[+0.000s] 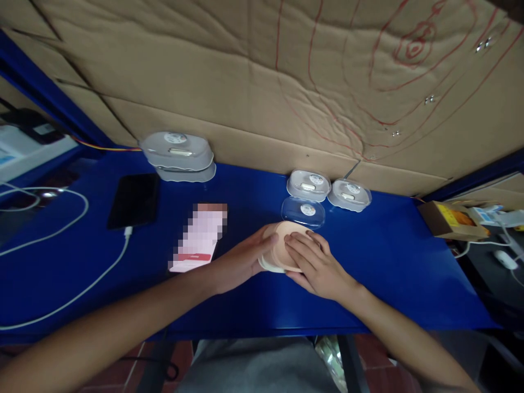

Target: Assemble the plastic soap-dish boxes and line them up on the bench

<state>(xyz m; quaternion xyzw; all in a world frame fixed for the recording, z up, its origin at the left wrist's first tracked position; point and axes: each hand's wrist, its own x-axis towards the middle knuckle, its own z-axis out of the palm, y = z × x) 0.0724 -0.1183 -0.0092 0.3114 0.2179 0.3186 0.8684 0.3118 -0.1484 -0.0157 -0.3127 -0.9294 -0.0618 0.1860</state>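
Between both hands, above the blue table's front half, is a small rounded container [280, 252], peach inside with a whitish rim at its lower edge. My left hand [251, 256] grips its left side, thumb over the near rim. Over its right side lies my right hand [315, 259], fingers pressed into the hollow and thumb beneath the edge. Whether it is one piece or several nested ones I cannot tell. Just behind it a clear plastic lid [297, 213] with a round white sticker lies on the table. Two lidded containers [308, 188] [350, 196] stand beyond that lid.
Larger stacked lidded containers [180, 155] stand at the back left against the cardboard wall [229, 65]. On the blue table [368, 262] lie a lit phone [200, 234] and a dark device [134, 199] with a white cable. An open cardboard box [446, 221] sits at the right.
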